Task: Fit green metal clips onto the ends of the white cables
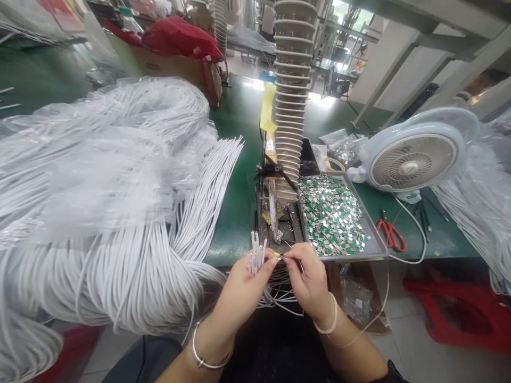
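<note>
Workshop bench, green mat top (pixel 233 213), cluttered room behind. Left hand (pixel 243 290) clenched round a short bundle of white cable ends (pixel 255 252), tips up, just above the fingers. Right hand (pixel 307 276) pinches a small thin item (pixel 281 256) against the bundle, yellow at the tip; too small to tell what. Both hands nearly touching. Cable looks light, semi-stiff, smooth-jacketed, so the bunch may slip; take hold close to the ends to limit flop. Loose wires (pixel 279 295) hang below the hands. Left side: large mass of white cable (pixel 99 266), partly under clear plastic film (pixel 107 175). Just right of the hands: metal tray (pixel 377 247) full of small green-and-silver pieces (pixel 331 215), probably thin and easy to scatter. Further out: clamp jig (pixel 275 173), ribbed stacked column (pixel 291 90), red-handled scissors (pixel 391 235), white desk fan (pixel 413 159). Red stool (pixel 459 314) on the floor, right.
</note>
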Demonstrator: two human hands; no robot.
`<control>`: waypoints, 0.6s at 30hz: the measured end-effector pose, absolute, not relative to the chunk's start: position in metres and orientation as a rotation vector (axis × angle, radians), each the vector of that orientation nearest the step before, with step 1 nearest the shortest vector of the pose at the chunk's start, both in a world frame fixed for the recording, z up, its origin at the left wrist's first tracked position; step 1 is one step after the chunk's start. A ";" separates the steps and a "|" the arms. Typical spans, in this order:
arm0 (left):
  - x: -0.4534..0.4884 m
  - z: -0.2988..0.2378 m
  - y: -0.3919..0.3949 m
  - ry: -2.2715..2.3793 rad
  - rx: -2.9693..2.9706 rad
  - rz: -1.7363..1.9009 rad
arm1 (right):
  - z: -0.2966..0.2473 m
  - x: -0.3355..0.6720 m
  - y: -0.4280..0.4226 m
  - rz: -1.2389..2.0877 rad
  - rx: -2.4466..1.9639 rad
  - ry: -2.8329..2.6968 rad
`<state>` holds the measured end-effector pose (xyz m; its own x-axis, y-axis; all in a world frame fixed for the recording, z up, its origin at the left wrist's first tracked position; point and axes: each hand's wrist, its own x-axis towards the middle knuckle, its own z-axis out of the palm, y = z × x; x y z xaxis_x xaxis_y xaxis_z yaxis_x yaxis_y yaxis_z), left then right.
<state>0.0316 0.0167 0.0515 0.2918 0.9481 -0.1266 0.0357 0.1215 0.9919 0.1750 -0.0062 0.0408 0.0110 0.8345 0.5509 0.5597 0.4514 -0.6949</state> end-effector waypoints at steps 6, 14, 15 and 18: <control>0.032 0.054 0.018 1.003 1.255 0.848 | 0.037 0.177 -0.003 0.306 -1.079 -1.703; 0.033 0.052 0.020 1.019 1.256 0.823 | 0.042 0.183 -0.002 0.302 -1.077 -1.852; 0.033 0.052 0.020 1.027 1.257 0.814 | 0.042 0.184 -0.001 0.304 -1.072 -1.874; 0.032 0.053 0.020 1.044 1.263 0.795 | 0.046 0.187 0.001 0.323 -1.075 -1.945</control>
<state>0.0322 0.0201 0.0528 0.3521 0.9189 -0.1778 0.0730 0.1624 0.9840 0.1866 0.0010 0.0462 -0.2527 0.7860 0.5642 0.5616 0.5940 -0.5760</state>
